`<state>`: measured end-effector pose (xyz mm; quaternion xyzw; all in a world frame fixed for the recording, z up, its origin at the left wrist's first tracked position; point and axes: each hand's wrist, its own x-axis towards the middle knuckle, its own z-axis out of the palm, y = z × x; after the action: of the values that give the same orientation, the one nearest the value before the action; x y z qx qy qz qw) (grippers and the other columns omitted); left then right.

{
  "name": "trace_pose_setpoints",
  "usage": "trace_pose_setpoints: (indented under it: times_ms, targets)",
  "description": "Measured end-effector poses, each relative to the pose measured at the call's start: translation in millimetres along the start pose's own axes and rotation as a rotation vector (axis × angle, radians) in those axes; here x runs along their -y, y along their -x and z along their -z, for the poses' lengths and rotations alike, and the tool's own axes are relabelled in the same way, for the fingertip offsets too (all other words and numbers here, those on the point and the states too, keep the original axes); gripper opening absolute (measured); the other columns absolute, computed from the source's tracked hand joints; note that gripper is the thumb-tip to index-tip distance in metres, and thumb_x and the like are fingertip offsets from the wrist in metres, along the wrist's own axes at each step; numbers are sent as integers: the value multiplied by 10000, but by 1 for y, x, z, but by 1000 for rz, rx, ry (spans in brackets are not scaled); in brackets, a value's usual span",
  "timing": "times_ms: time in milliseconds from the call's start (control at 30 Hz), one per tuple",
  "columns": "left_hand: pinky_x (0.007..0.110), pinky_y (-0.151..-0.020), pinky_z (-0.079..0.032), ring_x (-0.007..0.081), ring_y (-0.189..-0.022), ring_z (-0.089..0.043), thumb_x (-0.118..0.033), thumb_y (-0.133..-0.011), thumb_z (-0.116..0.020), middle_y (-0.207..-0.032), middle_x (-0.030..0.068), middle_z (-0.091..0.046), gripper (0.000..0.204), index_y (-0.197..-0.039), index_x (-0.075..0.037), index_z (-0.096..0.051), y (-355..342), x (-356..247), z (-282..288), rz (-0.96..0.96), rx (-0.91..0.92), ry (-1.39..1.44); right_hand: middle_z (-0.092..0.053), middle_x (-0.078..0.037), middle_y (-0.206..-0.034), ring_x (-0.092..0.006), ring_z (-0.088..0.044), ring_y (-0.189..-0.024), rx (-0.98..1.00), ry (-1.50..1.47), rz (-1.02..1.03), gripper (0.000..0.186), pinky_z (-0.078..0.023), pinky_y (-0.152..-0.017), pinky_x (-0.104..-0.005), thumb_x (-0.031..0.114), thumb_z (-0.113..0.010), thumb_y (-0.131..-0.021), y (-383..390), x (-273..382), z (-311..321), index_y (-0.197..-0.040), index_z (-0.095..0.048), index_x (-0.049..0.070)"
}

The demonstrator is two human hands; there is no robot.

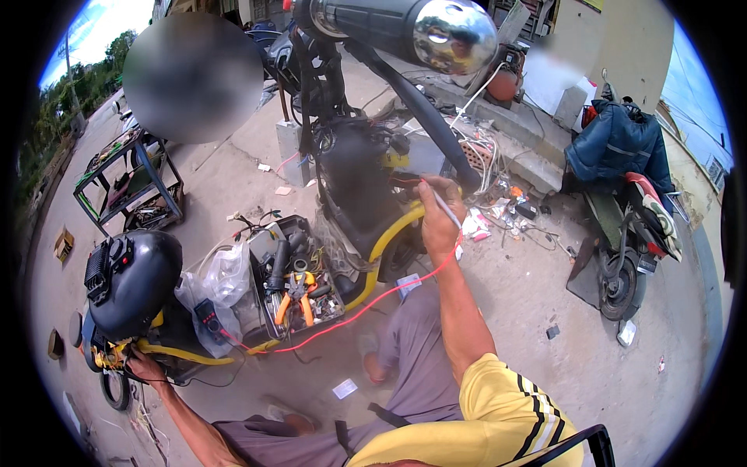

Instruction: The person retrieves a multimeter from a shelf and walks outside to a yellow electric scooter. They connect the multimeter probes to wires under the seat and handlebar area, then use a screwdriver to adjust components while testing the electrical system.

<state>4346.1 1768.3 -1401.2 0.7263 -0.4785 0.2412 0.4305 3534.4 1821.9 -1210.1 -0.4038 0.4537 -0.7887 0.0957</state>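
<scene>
My right hand [442,214] is closed around a pale pen-like test probe [447,207], its tip end near thin orange wires at the front of a partly stripped electric scooter with a yellow frame tube [397,231]. From it a red lead [366,306] runs back to a small red-and-black meter [208,317] on a clear plastic bag. At the scooter's rear, my left hand [146,367] has its fingers closed beside a yellow part, under the black seat or case [144,280]. What it grips is hidden; a thin black lead runs near it.
An open tool tray [331,311] with orange-handled pliers [296,297] sits on the scooter. The handlebar grip [381,27] juts overhead. A metal rack [128,183] stands left, and another scooter [618,233] right. Scattered scraps and wires lie by the step.
</scene>
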Motion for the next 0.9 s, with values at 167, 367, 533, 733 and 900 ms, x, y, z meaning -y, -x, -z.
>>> trace_pose_setpoints:
  times_ms: [167,367,533,733,900]
  targets:
    - [450,-985,-476,394,-1098,-649,-231,-1094,-543,-1203,234,-700,367,-1259,76,-657,21,-59,12,75,15,298,-682,-124,-1209,-143,-678,-956,-97,124,229,195,-551,-825,-291,154,-662,-1025,-13,3,27,-1064,-717,-29]
    - [429,-1066,-452,336,-1151,-623,-223,-1092,-563,-1252,198,-677,342,-1258,66,-642,31,-92,84,77,-115,318,-700,-155,-1185,-238,-696,-943,8,88,-71,285,-542,-848,-358,206,-584,-1053,-19,-18,31,-1129,-715,-37]
    - [350,-993,-482,229,-1077,-627,-148,-1108,-515,-1142,117,-660,207,-1195,6,-622,77,-161,135,-32,61,477,-704,-246,-1055,-399,-701,-910,61,439,251,290,-555,-824,-449,187,-662,-989,-53,-61,25,-1168,-709,-36]
    - [362,-971,-458,217,-1014,-600,-77,-1076,-470,-1046,94,-624,169,-1144,0,-604,112,-229,205,-18,274,551,-707,-233,-974,-427,-694,-901,205,505,71,286,-535,-807,-486,236,-744,-911,-75,-57,6,-1008,-735,-33]
    - [310,-856,-447,167,-886,-543,-27,-1068,-436,-922,73,-555,136,-1051,8,-566,112,-275,246,-77,383,587,-701,-238,-947,-439,-686,-902,172,467,92,274,-530,-787,-495,238,-749,-897,-86,-66,0,-923,-727,-33]
